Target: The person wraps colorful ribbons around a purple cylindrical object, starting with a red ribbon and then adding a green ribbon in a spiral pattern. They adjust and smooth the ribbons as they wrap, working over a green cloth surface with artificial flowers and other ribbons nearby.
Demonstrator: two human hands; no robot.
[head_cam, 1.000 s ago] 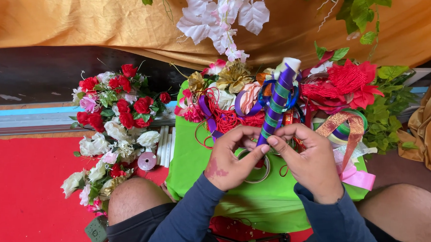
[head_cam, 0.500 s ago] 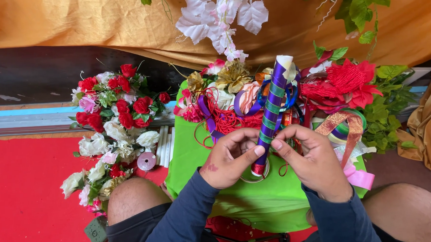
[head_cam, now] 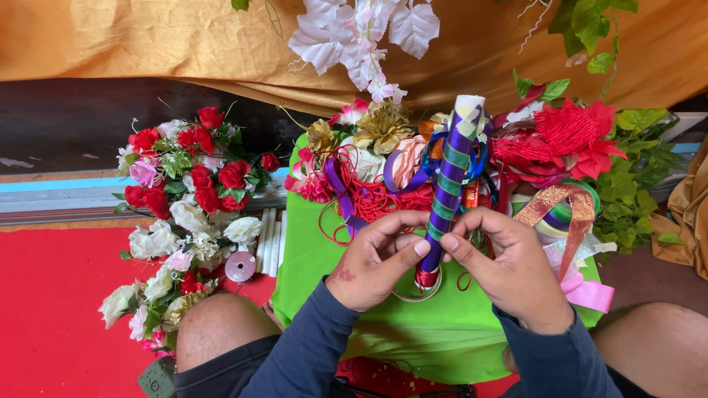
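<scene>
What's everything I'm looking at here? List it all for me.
ribbon-wrapped stick: one, purple, green and white, held upright at centre
green cloth: one, under the hands
ribbon and flower heap: red, gold, pink, behind the stick
red flowers: right, with green leaves
bouquet: red, white, pink, left on red mat
spool: one, pink, beside the bouquet
orange drape: top
left hand: on stick
right hand: on stick

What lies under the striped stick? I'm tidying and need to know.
Under the purple-green wrapped stick lie a green cloth and a ring. Both hands cover the rest.
</scene>
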